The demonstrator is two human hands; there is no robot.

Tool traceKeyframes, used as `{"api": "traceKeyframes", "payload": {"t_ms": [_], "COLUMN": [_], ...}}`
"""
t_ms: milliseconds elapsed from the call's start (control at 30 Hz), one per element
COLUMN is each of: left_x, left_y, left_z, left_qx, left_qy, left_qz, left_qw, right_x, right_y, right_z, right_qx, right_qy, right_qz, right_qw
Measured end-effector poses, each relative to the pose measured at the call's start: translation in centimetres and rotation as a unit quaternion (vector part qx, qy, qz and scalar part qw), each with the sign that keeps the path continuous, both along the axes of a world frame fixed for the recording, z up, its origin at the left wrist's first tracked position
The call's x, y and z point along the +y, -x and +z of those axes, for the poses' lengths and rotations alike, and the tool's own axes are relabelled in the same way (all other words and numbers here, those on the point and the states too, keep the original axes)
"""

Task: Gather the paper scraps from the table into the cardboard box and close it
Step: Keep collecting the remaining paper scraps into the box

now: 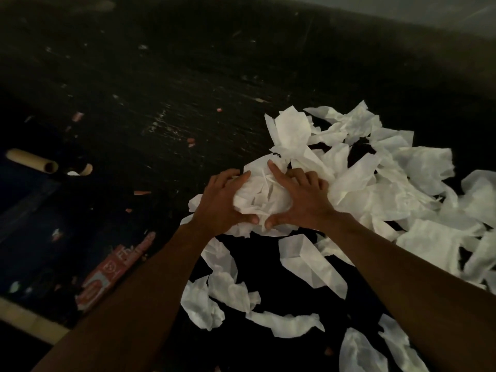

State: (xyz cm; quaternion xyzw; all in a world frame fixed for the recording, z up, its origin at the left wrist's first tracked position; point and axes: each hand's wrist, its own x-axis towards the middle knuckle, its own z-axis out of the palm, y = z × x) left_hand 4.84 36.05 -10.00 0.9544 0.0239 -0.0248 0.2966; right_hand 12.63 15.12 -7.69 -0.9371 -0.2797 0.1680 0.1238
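Paper wad [261,196], crumpled white, sits on the dark table [188,76]. Far left of the wad: a cardboard tube [32,161]; lower left: a red printed carton [107,275]. Left hand [222,202] grips the wad's left side, right hand [302,201] its right side, fingers curled. Loose paper scraps [389,189] lie heaped right of the wad.

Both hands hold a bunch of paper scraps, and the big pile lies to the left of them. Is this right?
No. In the head view the left hand and right hand hold the bunch, but the big pile lies to their right.
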Motion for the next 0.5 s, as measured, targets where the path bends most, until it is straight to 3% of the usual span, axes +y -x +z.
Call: {"api": "traceKeyframes", "payload": {"t_ms": [233,500], "left_x": [1.4,1.1], "left_y": [0.5,0.7], "left_z": [-0.7,-1.0], "left_qx": [0.037,-0.02], "left_qy": [0.038,0.055], "left_qz": [-0.039,-0.044], "left_qw": [0.998,0.997], "right_x": [1.1,0.2], "right_y": [-0.4,0.9], "right_z": [0.2,-2.2], "right_qx": [-0.016,-0.003], "right_qy": [0.066,-0.065], "right_qz": [0.05,0.015], "right_qw": [0.996,0.998]}}
